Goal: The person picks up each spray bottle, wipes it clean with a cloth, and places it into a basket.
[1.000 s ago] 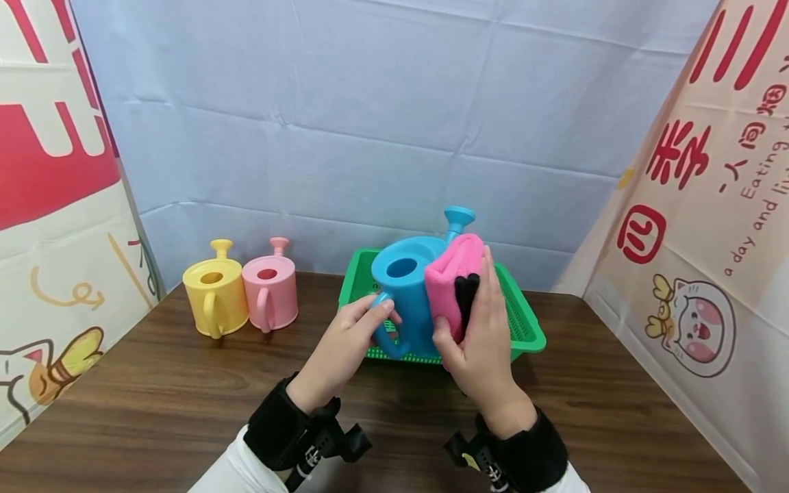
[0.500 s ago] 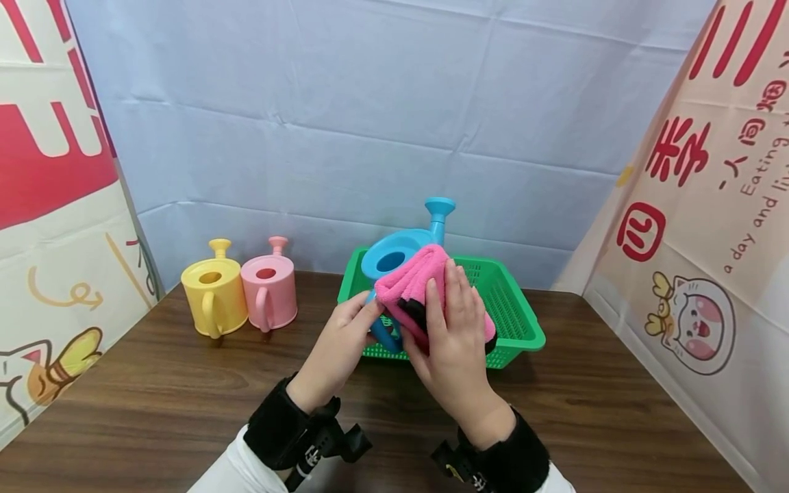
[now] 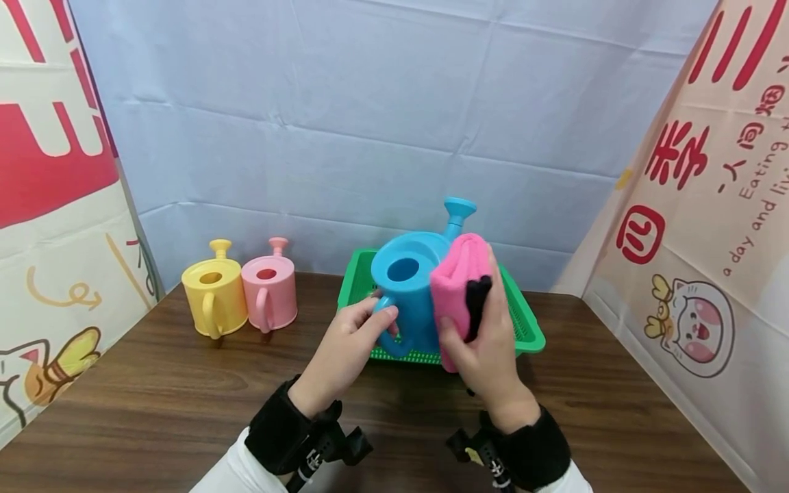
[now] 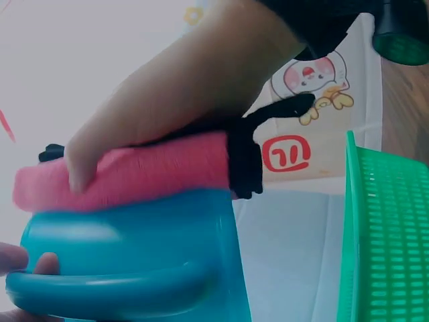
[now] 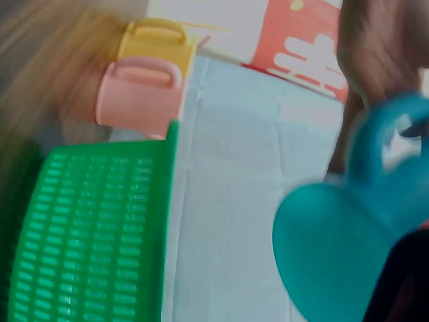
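My left hand (image 3: 345, 342) grips the handle of a blue watering can (image 3: 419, 318), which is held up above the basket with its sprinkler spout pointing back and to the right. In my right hand (image 3: 496, 356) is a folded pink cloth (image 3: 456, 281) with black edging. The cloth lies against the can's right side. From the left wrist view, the thumb bends over the pink cloth (image 4: 161, 174), and the cloth touches the blue can (image 4: 134, 235) along its length. The fingers behind the cloth are mostly hidden.
A green perforated basket (image 3: 527, 322) stands on the wooden table (image 3: 185, 411) behind and below the can. To the left, a yellow watering can (image 3: 228, 305) and a pink watering can (image 3: 280, 301) stand side by side. A pale blue sheet (image 3: 370, 137) hangs behind.
The cloth went from the can's right side across its front, and is now back on the right. The can swung left and back again. My left hand kept its hold on the handle.
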A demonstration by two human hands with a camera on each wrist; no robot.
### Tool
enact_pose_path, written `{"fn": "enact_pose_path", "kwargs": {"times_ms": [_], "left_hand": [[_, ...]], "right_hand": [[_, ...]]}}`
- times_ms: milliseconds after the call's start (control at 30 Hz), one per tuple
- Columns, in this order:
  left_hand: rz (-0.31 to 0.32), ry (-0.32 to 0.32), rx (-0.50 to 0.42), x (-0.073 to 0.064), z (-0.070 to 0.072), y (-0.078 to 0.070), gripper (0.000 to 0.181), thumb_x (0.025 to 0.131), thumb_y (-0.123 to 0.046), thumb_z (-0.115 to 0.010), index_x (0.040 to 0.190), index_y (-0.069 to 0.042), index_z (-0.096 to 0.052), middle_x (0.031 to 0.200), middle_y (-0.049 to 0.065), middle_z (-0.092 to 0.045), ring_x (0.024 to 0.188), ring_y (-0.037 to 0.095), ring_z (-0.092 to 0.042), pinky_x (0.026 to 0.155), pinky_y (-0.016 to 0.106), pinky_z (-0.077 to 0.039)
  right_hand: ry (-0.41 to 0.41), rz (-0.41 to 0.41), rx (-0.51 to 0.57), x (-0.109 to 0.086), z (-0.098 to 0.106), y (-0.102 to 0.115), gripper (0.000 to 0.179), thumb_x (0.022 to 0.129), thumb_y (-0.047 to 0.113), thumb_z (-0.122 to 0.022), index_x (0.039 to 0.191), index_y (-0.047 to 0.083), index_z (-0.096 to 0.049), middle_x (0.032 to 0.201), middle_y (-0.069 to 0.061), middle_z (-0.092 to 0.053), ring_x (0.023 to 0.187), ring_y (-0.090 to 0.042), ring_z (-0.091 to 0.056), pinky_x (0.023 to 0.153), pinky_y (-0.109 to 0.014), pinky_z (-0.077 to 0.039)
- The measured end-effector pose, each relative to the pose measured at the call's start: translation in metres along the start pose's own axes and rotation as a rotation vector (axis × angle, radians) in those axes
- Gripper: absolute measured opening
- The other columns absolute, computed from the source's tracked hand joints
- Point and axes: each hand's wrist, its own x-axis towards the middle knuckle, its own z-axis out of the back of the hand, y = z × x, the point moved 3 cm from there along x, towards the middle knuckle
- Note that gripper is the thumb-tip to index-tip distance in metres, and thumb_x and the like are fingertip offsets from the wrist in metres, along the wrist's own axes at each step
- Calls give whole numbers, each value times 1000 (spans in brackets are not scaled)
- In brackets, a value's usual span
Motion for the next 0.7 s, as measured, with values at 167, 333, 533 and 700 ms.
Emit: {"fn": "enact_pose_path", "kwargs": {"times_ms": [167,333,533,700], "left_hand": [[-22,13,50,1,-1,-1,30,96,-23,-53,75,-1,-53,81,16,-56,104,23,-51,84,37,-47],[-66,9,61,2,0,0,32,97,-24,-51,75,-2,-55,75,11,-55,115,21,-47,93,41,-42],[-123,5,46,2,3,-1,34,100,-24,-42,79,-2,-57,75,6,-55,114,22,-46,103,47,-33],[-79,-11,41,1,3,-1,36,101,-28,-41,81,-3,-57,80,9,-57,106,23,-48,96,45,-38]], "right_hand": [[30,-211,182,0,11,-13,65,80,6,-45,142,3,-27,117,-16,-51,99,-18,-49,83,-22,-43],[38,-238,213,1,11,-14,63,81,4,-42,142,6,-27,121,-13,-50,102,-19,-50,85,-22,-44],[7,-173,124,1,7,-8,60,79,8,-43,137,1,-29,111,-15,-51,97,-18,-51,80,-23,-45],[5,-91,43,0,3,-1,68,80,15,-46,142,0,-22,118,-18,-47,107,-21,-46,86,-28,-43]]}}
